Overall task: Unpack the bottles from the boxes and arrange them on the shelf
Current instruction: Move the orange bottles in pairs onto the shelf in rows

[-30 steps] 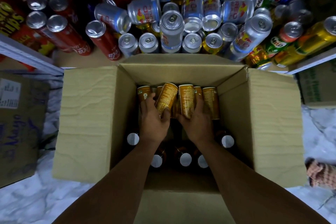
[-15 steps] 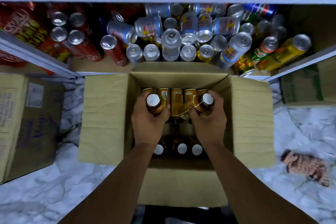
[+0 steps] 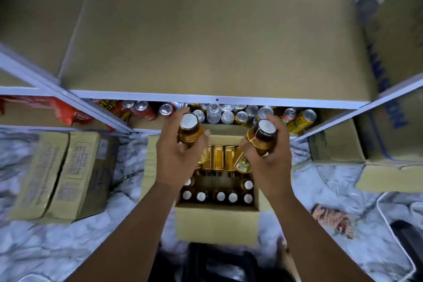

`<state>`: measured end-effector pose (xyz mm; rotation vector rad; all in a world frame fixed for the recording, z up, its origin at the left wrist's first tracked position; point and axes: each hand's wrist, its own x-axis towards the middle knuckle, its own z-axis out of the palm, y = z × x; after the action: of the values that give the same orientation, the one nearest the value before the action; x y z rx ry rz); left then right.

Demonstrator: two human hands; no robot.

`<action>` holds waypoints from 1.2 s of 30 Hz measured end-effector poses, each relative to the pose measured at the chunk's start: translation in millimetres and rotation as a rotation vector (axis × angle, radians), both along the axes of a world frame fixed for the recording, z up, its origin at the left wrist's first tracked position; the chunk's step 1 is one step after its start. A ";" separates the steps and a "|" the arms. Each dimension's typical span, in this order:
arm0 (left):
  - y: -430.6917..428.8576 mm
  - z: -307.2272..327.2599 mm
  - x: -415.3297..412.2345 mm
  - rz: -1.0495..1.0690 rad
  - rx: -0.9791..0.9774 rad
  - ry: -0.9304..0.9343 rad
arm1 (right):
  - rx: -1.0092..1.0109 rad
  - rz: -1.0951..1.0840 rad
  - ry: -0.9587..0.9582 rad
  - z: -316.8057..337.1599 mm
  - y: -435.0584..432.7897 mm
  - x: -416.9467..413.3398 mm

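An open cardboard box [image 3: 215, 226] stands on the floor below me, with several amber bottles with white caps [image 3: 220, 196] upright inside and more lying against its far wall. My left hand [image 3: 176, 155] grips one amber bottle [image 3: 189, 129] upright above the box. My right hand [image 3: 270, 155] grips a second amber bottle [image 3: 263, 136], also cap up. Both bottles are level with the front rail of a bare cardboard-lined shelf [image 3: 206, 48] ahead.
The lower shelf holds several drink cans [image 3: 226, 113] and red snack packs [image 3: 68, 112]. Closed cartons stand at left [image 3: 61, 174] and right [image 3: 389, 135] on the marble floor. A patterned cloth [image 3: 332, 217] and a white cable [image 3: 393, 236] lie at right.
Both hands have lifted a bottle each out of the box and raised them toward the shelf. My view has tilted up, bringing the bare shelf into sight.
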<state>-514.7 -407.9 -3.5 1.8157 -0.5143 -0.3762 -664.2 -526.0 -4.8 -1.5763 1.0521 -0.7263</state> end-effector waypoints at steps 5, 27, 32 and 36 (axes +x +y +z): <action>3.1 141.5 -3.5 -0.029 -0.029 -0.006 | -0.036 0.074 -0.076 135.8 0.6 -0.8; 31.4 490.4 -26.1 -0.080 -0.280 -0.406 | -0.408 0.107 -0.355 488.7 12.5 -18.9; 2.9 506.4 -37.8 -0.038 -0.325 -0.468 | -0.438 0.155 -0.359 500.2 -16.7 -22.8; -13.8 513.8 -42.9 0.037 -0.324 -0.489 | -0.439 0.234 -0.341 509.5 -36.2 -22.3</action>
<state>-557.6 -421.7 510.3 1.5915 -0.8251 0.1801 -686.5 -562.2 504.7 -1.8220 0.4654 -1.0668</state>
